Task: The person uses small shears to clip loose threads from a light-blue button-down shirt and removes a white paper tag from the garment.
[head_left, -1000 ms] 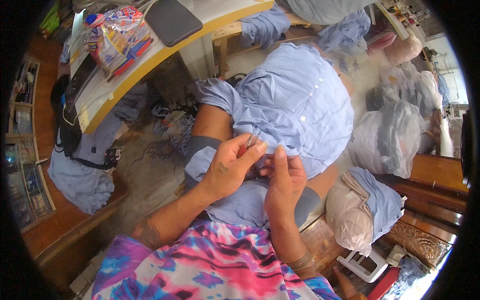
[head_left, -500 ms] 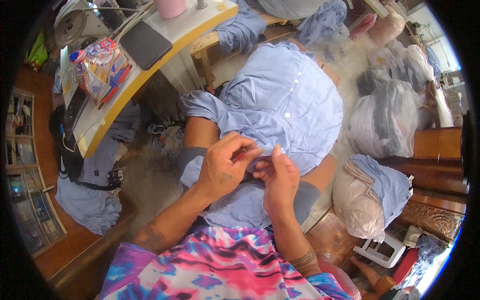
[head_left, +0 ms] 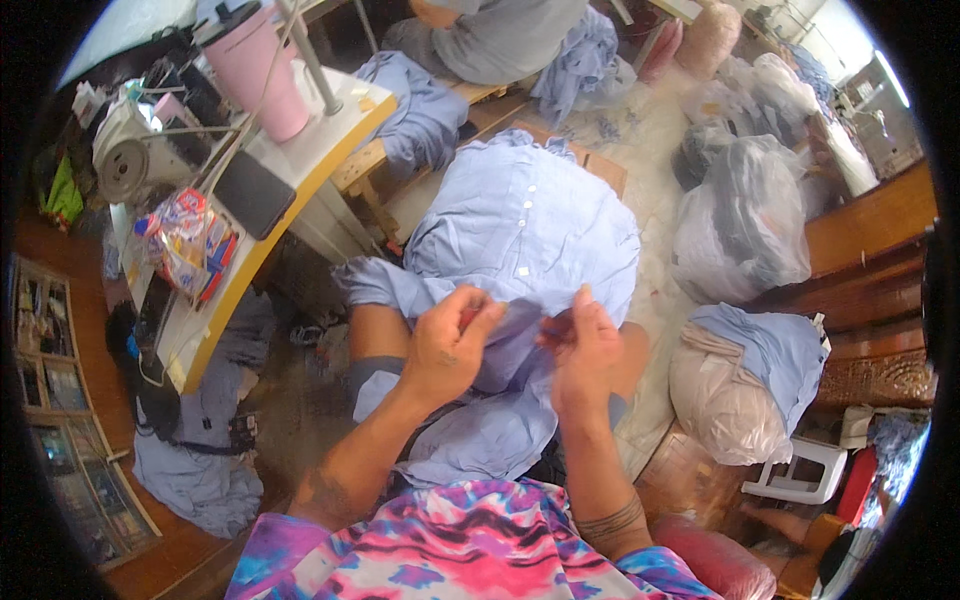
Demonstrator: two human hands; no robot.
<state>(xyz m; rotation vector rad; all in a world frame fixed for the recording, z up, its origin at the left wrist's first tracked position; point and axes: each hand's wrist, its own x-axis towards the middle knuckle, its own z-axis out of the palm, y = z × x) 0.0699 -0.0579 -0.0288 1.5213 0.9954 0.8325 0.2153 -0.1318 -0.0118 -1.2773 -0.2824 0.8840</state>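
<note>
A light blue shirt (head_left: pixel 520 215) with a row of white buttons is spread over my lap and knees, its near part bunched between my hands. My left hand (head_left: pixel 450 345) is closed at the shirt's near left, with a small red object (head_left: pixel 468 317) showing inside its curled fingers; most of that object is hidden, so its kind is unclear. My right hand (head_left: pixel 585 350) pinches the cloth on the right side, thumb up, its fingertips slightly blurred. Between the two hands a fold of the shirt is held up. More blue cloth (head_left: pixel 480 440) lies closer to my body.
At left stands a yellow-edged table (head_left: pixel 345 125) with a pink tumbler (head_left: pixel 262 80), a black phone (head_left: pixel 256 195) and a plastic food packet (head_left: pixel 188 243). Stuffed plastic bags (head_left: pixel 740 225) line the right. Another person in grey (head_left: pixel 500 40) sits at the back.
My hands have moved apart, the right one going rightward, and the cloth between them hangs more open. The view has shifted, bringing the tumbler and the person behind further into sight.
</note>
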